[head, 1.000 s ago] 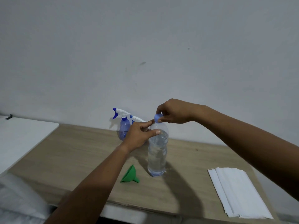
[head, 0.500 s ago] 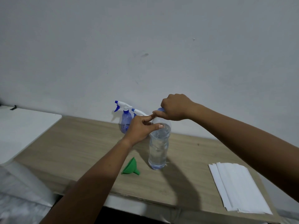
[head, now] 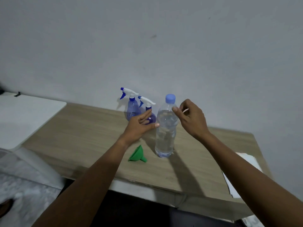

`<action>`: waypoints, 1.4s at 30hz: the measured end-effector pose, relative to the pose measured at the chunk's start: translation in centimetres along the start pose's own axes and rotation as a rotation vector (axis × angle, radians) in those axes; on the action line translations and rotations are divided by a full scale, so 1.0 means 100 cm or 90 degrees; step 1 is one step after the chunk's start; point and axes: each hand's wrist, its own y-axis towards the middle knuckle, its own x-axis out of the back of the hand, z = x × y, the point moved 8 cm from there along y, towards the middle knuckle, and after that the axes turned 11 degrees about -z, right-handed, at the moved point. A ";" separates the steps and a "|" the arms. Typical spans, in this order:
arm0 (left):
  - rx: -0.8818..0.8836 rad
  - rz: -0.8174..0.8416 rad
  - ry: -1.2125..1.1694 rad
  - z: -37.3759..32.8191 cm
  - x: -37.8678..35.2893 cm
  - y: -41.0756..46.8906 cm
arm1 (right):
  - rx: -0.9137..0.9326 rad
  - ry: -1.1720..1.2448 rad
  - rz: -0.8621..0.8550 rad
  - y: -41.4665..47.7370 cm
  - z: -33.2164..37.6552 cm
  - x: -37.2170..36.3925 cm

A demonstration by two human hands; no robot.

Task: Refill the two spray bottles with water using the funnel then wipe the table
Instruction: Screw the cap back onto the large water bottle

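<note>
A clear water bottle [head: 165,136] with its blue cap [head: 170,98] on stands upright on the wooden table [head: 82,136]. My left hand [head: 139,126] is open just left of it, thumb tip touching the bottle's side. At the bottle's shoulder on the right, my right hand [head: 191,118] has loosely curled fingers and is off the cap, thumb at the plastic. Two blue spray bottles with white triggers stand behind my left hand: one at the back [head: 132,108], one nearer [head: 151,119] and partly hidden. A green funnel [head: 136,154] lies on its side in front.
A stack of white paper towels [head: 246,159] lies at the table's right, mostly hidden by my right forearm. A white surface [head: 24,115] adjoins the table on the left. A plain wall rises right behind the table.
My right hand has let go of the blue cap and dropped to the bottle's shoulder. My left hand has opened and slid off the bottle's neck to its left side. The camera moved closer.
</note>
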 end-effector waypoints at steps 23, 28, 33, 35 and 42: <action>-0.422 0.318 0.990 0.128 -0.034 0.005 | -0.226 0.082 -0.008 -0.074 -0.078 -0.088; -0.300 0.133 0.772 0.112 -0.026 0.056 | -0.231 0.048 -0.066 -0.055 -0.092 -0.074; -0.152 -0.021 0.440 0.078 -0.038 0.077 | -0.232 0.020 -0.143 -0.012 -0.109 -0.057; -0.069 -0.046 0.379 0.084 -0.050 0.091 | -0.234 0.014 -0.172 0.008 -0.118 -0.050; 0.002 -0.132 0.319 0.104 -0.089 0.144 | -0.207 -0.004 -0.171 0.061 -0.151 -0.062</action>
